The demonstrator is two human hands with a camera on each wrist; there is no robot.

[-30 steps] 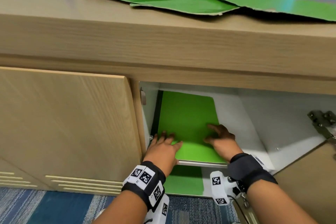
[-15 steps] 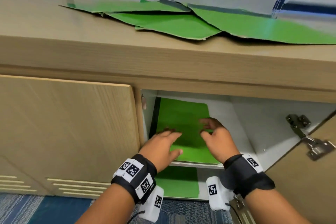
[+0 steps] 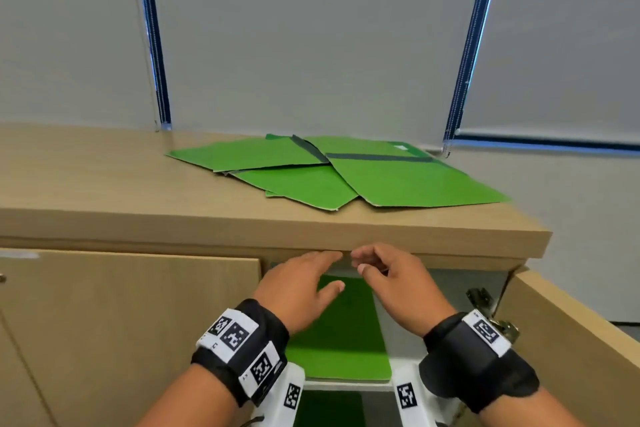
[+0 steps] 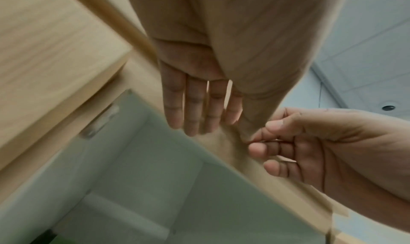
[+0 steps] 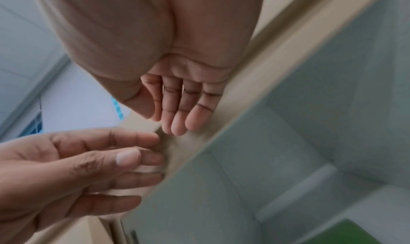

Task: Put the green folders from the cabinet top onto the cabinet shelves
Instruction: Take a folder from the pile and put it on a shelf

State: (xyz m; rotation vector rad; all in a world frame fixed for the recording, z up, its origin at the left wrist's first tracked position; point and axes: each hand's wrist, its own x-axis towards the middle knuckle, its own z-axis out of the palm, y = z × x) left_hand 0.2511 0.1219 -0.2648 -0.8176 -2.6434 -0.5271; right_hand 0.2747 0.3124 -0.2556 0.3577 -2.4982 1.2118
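Observation:
Several green folders (image 3: 346, 170) lie overlapped on the wooden cabinet top (image 3: 104, 191), right of centre. One green folder (image 3: 346, 340) lies flat on the upper shelf inside the open cabinet; another green folder (image 3: 329, 406) shows on the shelf below. My left hand (image 3: 304, 284) and right hand (image 3: 384, 274) hover empty side by side in front of the cabinet top's front edge, above the shelved folder. The left wrist view shows my left hand (image 4: 199, 98) with fingers straight. My right hand (image 5: 177, 104) has relaxed, slightly bent fingers in the right wrist view.
The left cabinet door (image 3: 121, 322) is closed. The right door (image 3: 571, 340) stands swung open at the right, its metal hinge (image 3: 485, 308) showing. Grey roller blinds (image 3: 311, 28) hang behind the cabinet top.
Both hands have left the folder on the upper shelf and risen to the cabinet top's front edge. The head view has lifted, showing the whole pile on top.

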